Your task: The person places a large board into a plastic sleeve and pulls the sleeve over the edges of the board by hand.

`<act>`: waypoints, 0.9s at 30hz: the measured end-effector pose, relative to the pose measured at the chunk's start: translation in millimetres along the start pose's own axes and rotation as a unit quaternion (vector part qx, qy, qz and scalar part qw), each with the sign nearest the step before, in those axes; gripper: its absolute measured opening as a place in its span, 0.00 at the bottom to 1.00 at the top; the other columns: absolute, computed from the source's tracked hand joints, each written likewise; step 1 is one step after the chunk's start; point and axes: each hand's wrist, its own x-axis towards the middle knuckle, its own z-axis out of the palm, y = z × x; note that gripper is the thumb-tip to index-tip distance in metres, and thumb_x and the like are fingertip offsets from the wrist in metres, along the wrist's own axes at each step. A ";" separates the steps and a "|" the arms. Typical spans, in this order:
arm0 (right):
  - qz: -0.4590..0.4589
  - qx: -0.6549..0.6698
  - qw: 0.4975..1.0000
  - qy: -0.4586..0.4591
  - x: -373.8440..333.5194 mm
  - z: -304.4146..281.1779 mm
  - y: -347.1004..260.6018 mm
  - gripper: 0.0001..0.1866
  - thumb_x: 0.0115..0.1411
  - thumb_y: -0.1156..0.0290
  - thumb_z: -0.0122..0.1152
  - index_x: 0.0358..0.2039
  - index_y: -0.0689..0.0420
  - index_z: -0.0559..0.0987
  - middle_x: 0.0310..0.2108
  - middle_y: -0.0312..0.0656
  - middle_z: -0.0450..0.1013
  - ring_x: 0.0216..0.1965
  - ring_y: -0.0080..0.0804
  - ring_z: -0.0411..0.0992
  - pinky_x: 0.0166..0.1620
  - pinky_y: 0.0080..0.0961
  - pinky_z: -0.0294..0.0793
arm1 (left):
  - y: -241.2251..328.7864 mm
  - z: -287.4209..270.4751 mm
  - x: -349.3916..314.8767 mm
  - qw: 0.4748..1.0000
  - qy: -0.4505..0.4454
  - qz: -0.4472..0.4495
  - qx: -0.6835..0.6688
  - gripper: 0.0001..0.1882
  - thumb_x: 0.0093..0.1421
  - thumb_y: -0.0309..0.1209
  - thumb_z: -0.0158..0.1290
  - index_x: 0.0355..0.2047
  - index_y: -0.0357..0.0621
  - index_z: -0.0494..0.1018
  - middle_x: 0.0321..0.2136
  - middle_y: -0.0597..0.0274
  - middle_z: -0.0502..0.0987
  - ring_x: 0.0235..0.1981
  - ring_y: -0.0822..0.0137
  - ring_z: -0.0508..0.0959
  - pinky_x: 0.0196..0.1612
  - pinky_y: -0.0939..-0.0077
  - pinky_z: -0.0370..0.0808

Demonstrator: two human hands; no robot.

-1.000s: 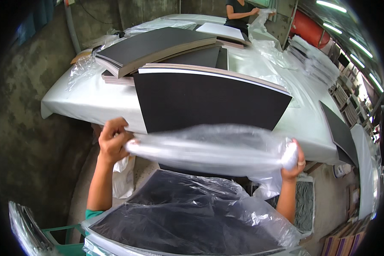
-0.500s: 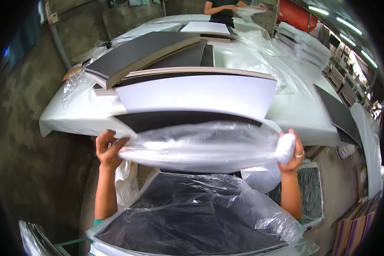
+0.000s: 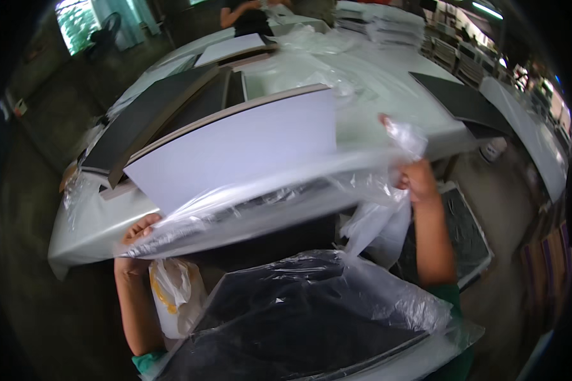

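A clear plastic bag (image 3: 279, 203) is stretched between my two hands, tilted up toward the right and blurred by motion. My left hand (image 3: 136, 235) pinches its lower left end. My right hand (image 3: 413, 174) is closed on the bunched right end, where loose film stands up above the fingers. Dark shows through the film; I cannot tell whether a board is inside. Just beyond stands a white-faced board (image 3: 241, 146) on a stack. In front of me, nearest, lies a dark board wrapped in clear plastic (image 3: 299, 311).
Stacked dark boards (image 3: 152, 105) lie across the covered table (image 3: 388, 89). A white bag (image 3: 175, 298) hangs below my left forearm. Another plastic-wrapped panel (image 3: 457, 235) is at the lower right. Wrapped stacks (image 3: 388, 25) and a person (image 3: 251, 19) are at the far side.
My right hand has risen with its end of the plastic bag, while my left hand has moved left and lower. The bag has gone from level to slanted, and the view has turned right.
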 end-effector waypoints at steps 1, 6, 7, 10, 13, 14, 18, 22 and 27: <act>0.104 0.159 0.980 -0.058 6.5 -13.3 22.9 0.05 0.50 0.78 0.50 0.29 0.58 0.71 0.15 0.30 0.62 0.12 0.14 0.56 0.13 0.11 0.54 | -17.6 -0.4 4.0 0.997 0.050 -0.006 -0.066 0.23 0.52 0.37 0.51 0.44 0.33 0.65 0.42 0.53 0.70 0.42 0.62 0.70 0.47 0.69 0.66; 0.299 0.351 0.884 -0.079 14.3 -31.8 154.2 0.06 0.57 0.71 0.43 0.27 0.55 0.70 0.09 0.27 0.53 0.09 0.12 0.49 0.12 0.10 0.49 | -104.8 -43.6 20.5 0.995 0.008 -0.086 -0.051 0.27 0.50 0.40 0.50 0.48 0.39 0.62 0.47 0.56 0.67 0.47 0.60 0.67 0.50 0.65 0.63; 0.311 0.354 0.879 -0.074 10.4 -38.8 171.9 0.08 0.58 0.70 0.42 0.26 0.55 0.70 0.09 0.27 0.53 0.09 0.12 0.49 0.12 0.10 0.49 | -120.0 -52.1 14.4 0.991 -0.029 -0.102 -0.087 0.28 0.46 0.38 0.54 0.47 0.40 0.63 0.45 0.58 0.68 0.46 0.61 0.68 0.50 0.67 0.63; 0.378 0.295 0.865 -0.150 -9.3 -71.4 253.0 0.11 0.59 0.68 0.39 0.23 0.53 0.69 0.09 0.27 0.53 0.09 0.14 0.50 0.13 0.13 0.50 | -210.1 -120.0 -12.6 0.970 0.113 -0.150 -0.157 0.09 0.47 0.32 0.52 0.30 0.47 0.69 0.23 0.68 0.72 0.24 0.71 0.70 0.27 0.78 0.67; 0.455 0.141 0.879 -0.009 -72.4 -190.8 377.9 0.07 0.52 0.69 0.49 0.22 0.57 0.72 0.12 0.31 0.64 0.12 0.19 0.62 0.17 0.18 0.61 | -290.2 -137.7 11.1 0.937 0.081 -0.285 -0.183 0.07 0.48 0.29 0.51 0.30 0.47 0.70 0.22 0.66 0.72 0.23 0.71 0.71 0.29 0.78 0.69; 0.432 -0.038 0.900 -0.036 -58.7 -134.7 356.1 0.09 0.53 0.65 0.49 0.26 0.56 0.74 0.13 0.31 0.65 0.11 0.18 0.59 0.14 0.18 0.57 | -313.9 -148.3 -16.2 0.942 0.108 -0.266 -0.174 0.08 0.48 0.30 0.51 0.30 0.47 0.70 0.23 0.65 0.72 0.24 0.70 0.71 0.29 0.78 0.69; 0.394 -0.173 0.903 0.008 -45.0 -118.4 335.3 0.08 0.48 0.67 0.58 0.28 0.56 0.75 0.16 0.33 0.69 0.14 0.22 0.64 0.18 0.22 0.62 | -355.5 -134.7 -20.0 0.943 0.112 -0.300 -0.087 0.09 0.49 0.31 0.51 0.32 0.46 0.70 0.24 0.64 0.72 0.25 0.69 0.71 0.30 0.77 0.69; 0.260 -0.216 0.941 0.036 -10.3 -119.3 314.2 0.09 0.45 0.67 0.63 0.25 0.54 0.74 0.16 0.31 0.68 0.14 0.20 0.65 0.16 0.21 0.60 | -337.8 -133.8 -4.6 0.948 0.047 -0.265 0.171 0.11 0.50 0.33 0.51 0.34 0.44 0.70 0.25 0.62 0.73 0.26 0.68 0.72 0.31 0.76 0.70; -0.008 0.102 0.992 -0.068 44.8 12.0 48.1 0.15 0.59 0.61 0.45 0.41 0.58 0.67 0.21 0.32 0.63 0.14 0.15 0.57 0.18 0.12 0.54 | -140.8 -136.4 15.1 0.885 -0.146 -0.113 0.427 0.18 0.53 0.41 0.50 0.35 0.37 0.69 0.28 0.59 0.72 0.31 0.67 0.71 0.34 0.77 0.69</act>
